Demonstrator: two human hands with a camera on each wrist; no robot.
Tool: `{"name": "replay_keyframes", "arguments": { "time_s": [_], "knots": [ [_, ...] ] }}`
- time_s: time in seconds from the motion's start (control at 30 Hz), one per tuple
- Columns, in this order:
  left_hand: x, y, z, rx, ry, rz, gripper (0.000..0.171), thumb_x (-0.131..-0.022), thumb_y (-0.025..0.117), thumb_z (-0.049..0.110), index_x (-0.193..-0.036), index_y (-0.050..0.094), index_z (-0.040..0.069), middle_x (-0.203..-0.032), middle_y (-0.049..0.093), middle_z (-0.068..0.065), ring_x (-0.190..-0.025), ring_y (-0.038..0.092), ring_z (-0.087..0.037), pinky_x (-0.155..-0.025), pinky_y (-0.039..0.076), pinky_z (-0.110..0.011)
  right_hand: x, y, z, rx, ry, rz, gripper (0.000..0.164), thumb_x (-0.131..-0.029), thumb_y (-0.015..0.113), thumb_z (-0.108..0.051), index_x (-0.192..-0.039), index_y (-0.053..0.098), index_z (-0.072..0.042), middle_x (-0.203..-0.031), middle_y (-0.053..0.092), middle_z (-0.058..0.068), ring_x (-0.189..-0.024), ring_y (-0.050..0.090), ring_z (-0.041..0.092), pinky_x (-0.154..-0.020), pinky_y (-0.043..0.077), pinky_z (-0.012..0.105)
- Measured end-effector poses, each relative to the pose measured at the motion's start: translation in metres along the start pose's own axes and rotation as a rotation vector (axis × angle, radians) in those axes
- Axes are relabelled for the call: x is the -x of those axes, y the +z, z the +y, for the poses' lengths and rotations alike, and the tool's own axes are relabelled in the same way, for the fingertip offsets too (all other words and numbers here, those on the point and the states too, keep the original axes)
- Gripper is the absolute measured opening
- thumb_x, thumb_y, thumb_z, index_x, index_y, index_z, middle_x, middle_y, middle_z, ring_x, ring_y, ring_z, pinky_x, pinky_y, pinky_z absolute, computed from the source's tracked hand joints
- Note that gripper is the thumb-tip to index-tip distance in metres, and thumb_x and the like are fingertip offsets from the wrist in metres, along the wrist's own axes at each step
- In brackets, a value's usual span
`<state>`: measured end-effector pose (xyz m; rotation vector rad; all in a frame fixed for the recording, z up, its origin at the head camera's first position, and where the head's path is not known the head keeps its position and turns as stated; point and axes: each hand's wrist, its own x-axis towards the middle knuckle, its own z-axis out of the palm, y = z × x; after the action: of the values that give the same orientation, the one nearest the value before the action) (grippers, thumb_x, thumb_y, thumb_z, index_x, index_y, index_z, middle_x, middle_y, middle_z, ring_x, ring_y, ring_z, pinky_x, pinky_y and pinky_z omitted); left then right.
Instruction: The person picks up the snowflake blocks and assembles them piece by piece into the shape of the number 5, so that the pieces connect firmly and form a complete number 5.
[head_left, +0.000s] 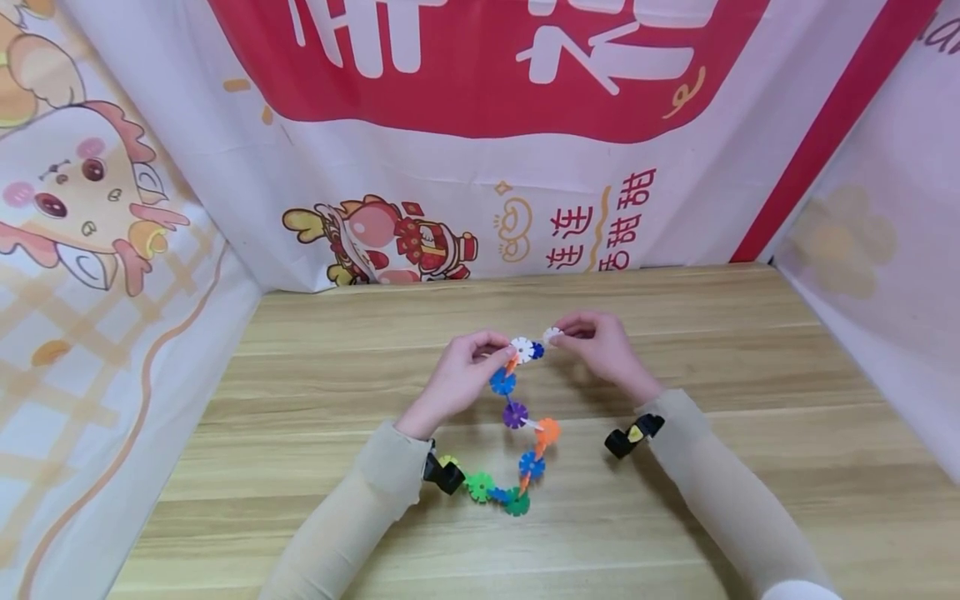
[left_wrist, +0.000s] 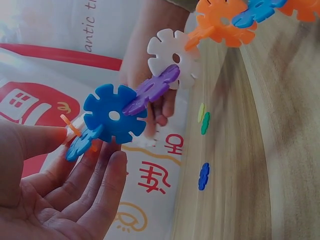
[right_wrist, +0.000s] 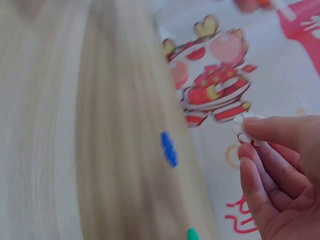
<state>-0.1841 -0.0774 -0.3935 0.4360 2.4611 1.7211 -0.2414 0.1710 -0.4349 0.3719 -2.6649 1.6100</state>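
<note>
My left hand [head_left: 461, 379] pinches the upper end of a chain of notched plastic snowflake discs between thumb and fingers. A white disc [head_left: 522, 349] is at that end, with an orange disc [head_left: 512, 364] and a blue disc [head_left: 502, 382] below it. The chain hangs down through a purple disc [head_left: 515, 415] and an orange disc [head_left: 548, 431], then curves left to green discs [head_left: 481, 486] by my left wrist. My right hand [head_left: 600, 346] holds a loose white disc [right_wrist: 242, 129] between thumb and fingertips, just right of the chain's end.
A dark blue disc [left_wrist: 204, 176], a green disc [left_wrist: 205, 123] and a yellow disc [left_wrist: 201, 113] lie on the wooden table [head_left: 337, 392]. Printed cloth [head_left: 480, 158] encloses its back and sides. Black camera straps [head_left: 633, 435] are on both wrists.
</note>
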Motion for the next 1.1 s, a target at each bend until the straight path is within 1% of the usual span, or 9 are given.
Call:
{"name": "replay_keyframes", "arguments": {
  "time_s": [0.1, 0.2, 0.5, 0.6, 0.8, 0.97, 1.1],
  "knots": [
    [0.000, 0.000, -0.001, -0.007, -0.004, 0.000, 0.019, -0.103, 0.064, 0.022, -0.110, 0.072, 0.007, -0.099, 0.072, -0.001, -0.089, 0.068, -0.018, -0.084, 0.055, -0.036, 0.008, -0.003, -0.012, -0.042, 0.006, 0.000, 0.020, -0.091, 0.080, -0.021, -0.106, 0.074, -0.010, -0.101, 0.074, 0.003, -0.090, 0.067, 0.022, -0.080, 0.055, 0.038],
    [0.000, 0.000, 0.000, -0.013, -0.007, 0.000, 0.019, -0.104, 0.063, 0.023, -0.111, 0.072, 0.008, -0.099, 0.072, -0.001, -0.089, 0.068, -0.017, -0.084, 0.055, -0.036, 0.015, -0.006, -0.021, -0.061, 0.003, -0.005, 0.019, -0.091, 0.080, -0.021, -0.106, 0.074, -0.010, -0.102, 0.073, 0.003, -0.090, 0.067, 0.022, -0.079, 0.057, 0.037],
    [-0.001, 0.001, 0.001, -0.001, -0.018, -0.002, 0.021, -0.103, 0.064, 0.023, -0.112, 0.072, 0.006, -0.100, 0.072, -0.002, -0.089, 0.068, -0.018, -0.083, 0.055, -0.036, 0.030, -0.006, -0.033, -0.097, -0.059, -0.001, 0.019, -0.092, 0.080, -0.023, -0.104, 0.075, -0.009, -0.101, 0.074, 0.004, -0.089, 0.069, 0.023, -0.077, 0.058, 0.032],
    [-0.001, 0.001, 0.001, 0.004, -0.024, -0.005, 0.020, -0.104, 0.064, 0.023, -0.111, 0.072, 0.007, -0.099, 0.072, -0.002, -0.088, 0.068, -0.019, -0.083, 0.056, -0.036, 0.034, -0.006, -0.037, -0.116, -0.088, -0.001, 0.017, -0.091, 0.081, -0.022, -0.103, 0.076, -0.010, -0.099, 0.074, 0.003, -0.088, 0.070, 0.023, -0.076, 0.058, 0.032],
    [-0.001, 0.002, 0.002, 0.007, -0.026, -0.002, 0.020, -0.103, 0.064, 0.023, -0.111, 0.072, 0.006, -0.099, 0.072, -0.003, -0.087, 0.068, -0.019, -0.081, 0.056, -0.035, 0.039, -0.005, -0.038, -0.153, -0.111, -0.002, 0.013, -0.091, 0.081, -0.020, -0.100, 0.076, -0.013, -0.098, 0.074, 0.001, -0.088, 0.070, 0.023, -0.077, 0.059, 0.034],
    [0.000, 0.002, 0.002, 0.007, -0.009, -0.002, 0.020, -0.103, 0.065, 0.022, -0.110, 0.072, 0.005, -0.097, 0.072, -0.003, -0.086, 0.068, -0.018, -0.080, 0.056, -0.035, 0.041, -0.002, -0.039, -0.203, -0.162, 0.009, 0.010, -0.091, 0.079, -0.012, -0.100, 0.077, -0.009, -0.098, 0.075, 0.004, -0.088, 0.071, 0.024, -0.077, 0.059, 0.033],
    [-0.001, 0.003, 0.002, 0.009, 0.004, -0.014, 0.018, -0.102, 0.066, 0.021, -0.107, 0.074, 0.005, -0.094, 0.073, -0.002, -0.085, 0.069, -0.017, -0.079, 0.057, -0.033, 0.042, 0.000, -0.040, -0.213, -0.206, 0.007, 0.009, -0.091, 0.078, -0.007, -0.101, 0.078, -0.007, -0.098, 0.075, 0.005, -0.089, 0.071, 0.024, -0.078, 0.059, 0.033]
  ]
}}
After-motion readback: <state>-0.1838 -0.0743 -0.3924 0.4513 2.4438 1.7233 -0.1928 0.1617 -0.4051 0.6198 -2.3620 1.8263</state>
